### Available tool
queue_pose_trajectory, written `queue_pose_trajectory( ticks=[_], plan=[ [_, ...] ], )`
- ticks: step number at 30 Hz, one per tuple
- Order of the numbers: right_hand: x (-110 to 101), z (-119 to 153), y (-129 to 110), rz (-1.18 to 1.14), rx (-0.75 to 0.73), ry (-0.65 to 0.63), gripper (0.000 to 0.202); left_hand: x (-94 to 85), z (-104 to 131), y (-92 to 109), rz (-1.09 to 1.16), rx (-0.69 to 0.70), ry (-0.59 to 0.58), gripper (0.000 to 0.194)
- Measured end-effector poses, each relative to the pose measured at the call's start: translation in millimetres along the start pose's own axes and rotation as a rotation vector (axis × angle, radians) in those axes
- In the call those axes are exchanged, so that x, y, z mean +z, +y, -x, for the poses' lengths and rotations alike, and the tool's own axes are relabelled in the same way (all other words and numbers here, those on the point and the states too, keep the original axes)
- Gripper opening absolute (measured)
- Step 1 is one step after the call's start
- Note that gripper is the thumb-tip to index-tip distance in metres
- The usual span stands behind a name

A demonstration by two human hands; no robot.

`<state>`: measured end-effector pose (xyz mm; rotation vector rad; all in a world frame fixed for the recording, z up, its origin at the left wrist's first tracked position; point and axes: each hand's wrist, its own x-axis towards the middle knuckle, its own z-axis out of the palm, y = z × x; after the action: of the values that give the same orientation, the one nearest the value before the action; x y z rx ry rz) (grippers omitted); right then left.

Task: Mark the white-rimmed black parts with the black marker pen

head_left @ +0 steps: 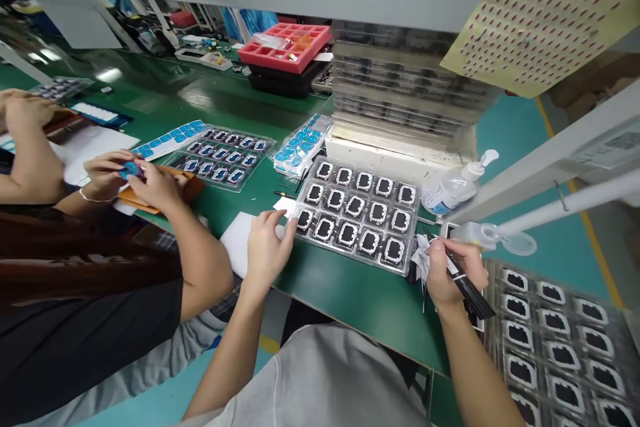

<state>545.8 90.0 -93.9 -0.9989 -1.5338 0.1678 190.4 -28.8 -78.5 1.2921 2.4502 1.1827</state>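
My left hand (pixel 267 247) is at the left edge of a clear plastic tray (pixel 360 255), with thumb and fingers apart and nothing in them. Rows of small black parts with white frames (pixel 355 205) fill the tray's pockets. To the right of the tray, my right hand (pixel 453 273) is closed around black tweezers (pixel 470 290) with pale lettering. Their tips point up and left, near the tray's lower right corner. Crumpled white paper (pixel 421 257) lies beside that hand, partly hidden by it.
A pump bottle (pixel 453 187) stands behind the tray's right end. Stacked trays (pixel 560 320) fill the lower right. Blue sticker sheets (pixel 300 147) and another tray (pixel 220 157) lie leftward. A co-worker's hands (pixel 150 180) hold a small blue piece. A red divided box (pixel 285 47) sits farther back.
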Motion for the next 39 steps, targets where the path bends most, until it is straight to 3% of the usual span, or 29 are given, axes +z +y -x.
queue_pose_trajectory(
  ticks=[6, 10, 13, 15, 18, 21, 24, 28, 32, 39],
  plan=[
    [-0.5, -3.0, -3.6, 0.027, 0.004, 0.005, 0.027, 19.1, -3.6, -2.8, -0.020, -0.035, -0.103, 0.053],
    [0.0, -2.5, -4.0, 0.018, 0.014, 0.006, 0.024, 19.2, -10.0, 0.3, -0.007, -0.072, -0.126, 0.052],
    [6.1, -3.9, -10.4, 0.001, 0.103, -0.058, 0.026, 18.9, -17.6, -2.2, 0.034, -0.111, -0.184, 0.056],
    [11.7, -5.6, -16.6, -0.026, 0.146, -0.115, 0.035, 21.6, -26.9, -6.8, 0.078, -0.141, -0.215, 0.060],
    [18.1, -8.1, -23.4, -0.037, 0.049, -0.186, 0.035, 28.9, -43.4, -16.0, 0.165, -0.203, -0.255, 0.065],
    [18.6, -9.9, -26.0, -0.064, -0.017, -0.185, 0.027, 33.8, -53.8, -21.9, 0.287, -0.277, -0.308, 0.072],
    [13.4, -11.8, -30.1, -0.090, 0.062, -0.154, 0.026, 31.3, -54.0, -20.9, 0.441, -0.346, -0.332, 0.081],
    [-3.2, -13.3, -44.7, -0.094, 0.165, -0.118, 0.032, 22.2, -48.3, -15.3, 0.611, -0.416, -0.305, 0.080],
    [-36.6, -0.5, -64.7, -0.100, 0.182, -0.015, 0.027, 7.2, -41.1, -13.8, 0.655, -0.459, -0.226, 0.061],
    [-108.5, 68.9, -83.3, -0.027, 0.345, 0.411, 0.024, -55.0, -4.0, 1.3, 0.509, -0.465, -0.189, 0.014]
  ],
)
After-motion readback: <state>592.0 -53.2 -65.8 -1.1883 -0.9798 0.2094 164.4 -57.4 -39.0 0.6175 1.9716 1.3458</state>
